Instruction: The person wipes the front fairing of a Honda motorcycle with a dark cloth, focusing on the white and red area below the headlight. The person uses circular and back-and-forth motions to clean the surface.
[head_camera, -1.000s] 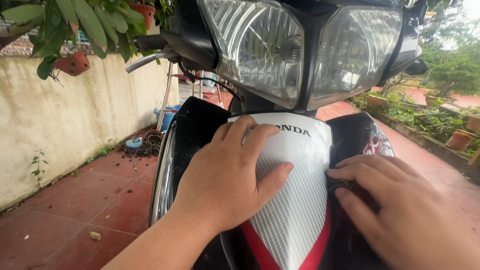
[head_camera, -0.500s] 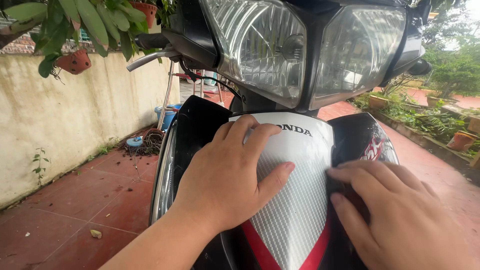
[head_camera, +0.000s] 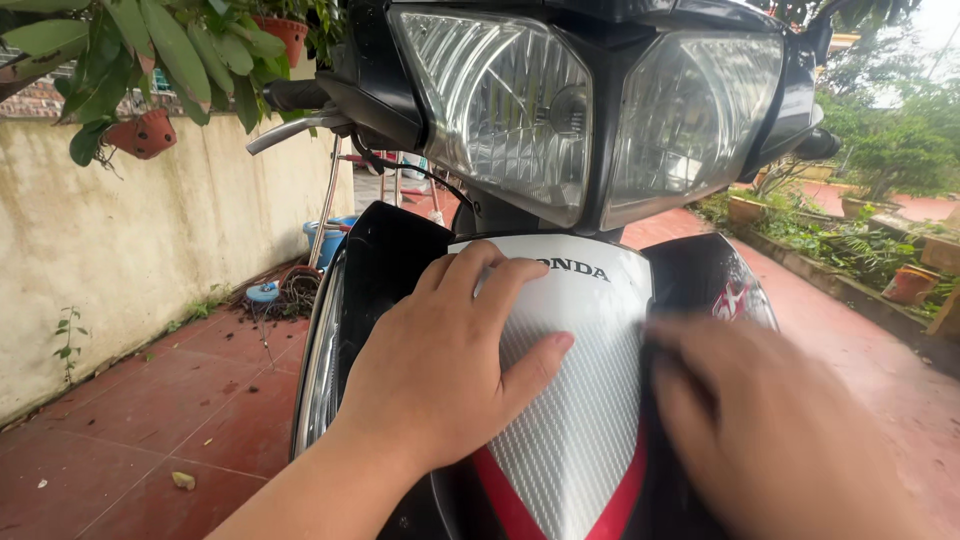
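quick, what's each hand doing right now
Left hand: open, flat on the silver front panel, holding nothing.
Right hand: blurred, on the black side panel; grip cannot be told.

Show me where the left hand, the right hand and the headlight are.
left hand (head_camera: 440, 375), head view, on the back of the hand.
right hand (head_camera: 770, 430), head view, on the blurred back of the hand.
headlight (head_camera: 510, 110), head view, on the left lens.

A home courtyard is shown, open to the sky. The ground is paved with red tiles, and the yard is bounded by a stained plaster wall. Clay pots are hung among leaves above it. A motorbike is parked on the tiles. More potted plants are lined along a garden bed, and trees are seen beyond.
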